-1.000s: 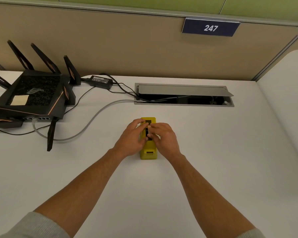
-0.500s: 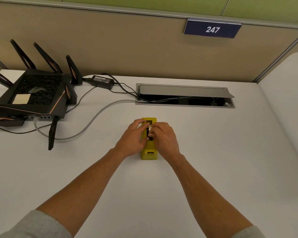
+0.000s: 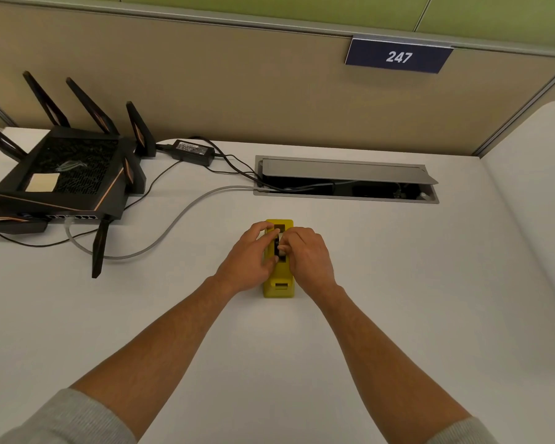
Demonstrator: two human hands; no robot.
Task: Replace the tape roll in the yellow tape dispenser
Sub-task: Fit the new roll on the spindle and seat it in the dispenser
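Nearest the camera, two grey sleeves [image 3: 64,418] sit pushed up at the bottom corners, and both bare forearms reach forward over the white desk [image 3: 398,299] toward the yellow tape dispenser [image 3: 278,288]. The dispenser stands on the desk lengthwise, its near end with a small slot facing the person and its far end pointing toward the partition.

The left hand [image 3: 249,262] lies against the dispenser's left side, fingers curled over its top edge and the thumb pressing on the yellow body. The right hand [image 3: 306,256] is pressed to the dispenser's right side, its fingertips [image 3: 282,248] bent into the dark opening on top. Whether they pinch anything inside that opening cannot be told; no tape roll is visible, since the hands cover the middle of the dispenser.

Beyond the dispenser, a grey cable [image 3: 173,225] curves leftward across the desk to a black router [image 3: 68,181] with upright antennas, well to the dispenser's left. A black power adapter [image 3: 193,151] lies behind the router. Straight past the dispenser sits an open metal cable hatch [image 3: 346,179] set into the desk. Farthest back, a tan partition [image 3: 237,91] carries a blue sign [image 3: 398,56] reading 247.
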